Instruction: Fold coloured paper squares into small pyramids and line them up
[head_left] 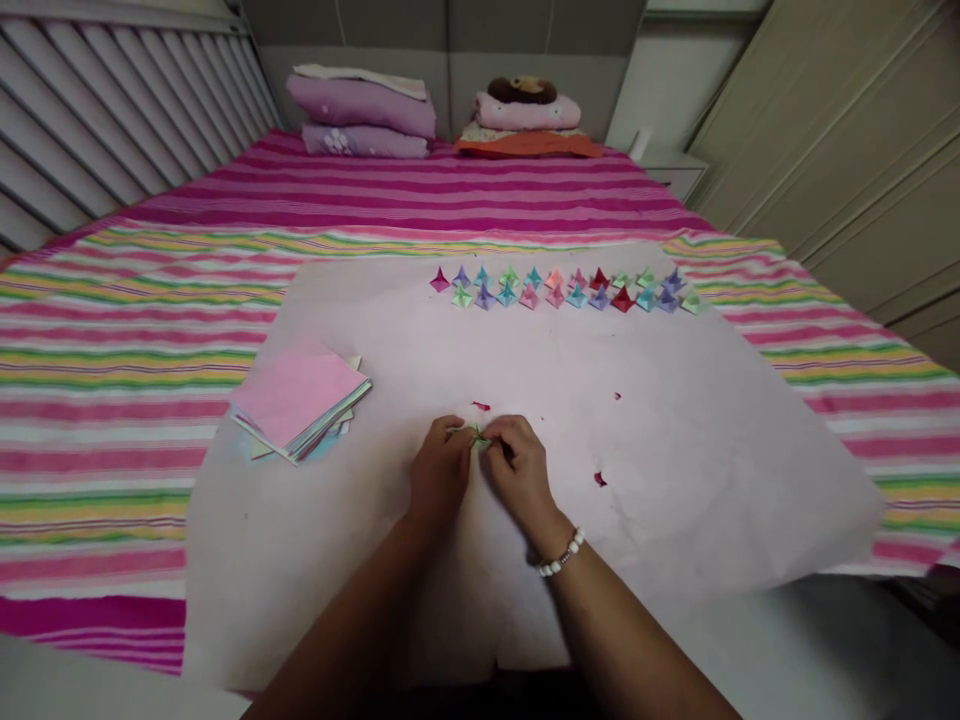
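Between my two hands is a small light-green folded paper piece (478,434), largely covered by fingers. My left hand (441,465) pinches its left side, and my right hand (519,465), with a white beaded bracelet (561,555) at the wrist, pinches its right side. Just beyond the fingers lies a small red paper scrap (481,406). Farther off, two rows of small folded paper shapes (529,296) in pink, purple, blue, green and red stand on the large white sheet (420,350).
To the left sits a stack of square papers (304,395), pink on top. Red scraps (600,480) lie to the right. The sheet covers a striped bedspread (97,400). Folded bedding (367,110) is piled at the headboard, and a slatted rail (127,110) runs along the left.
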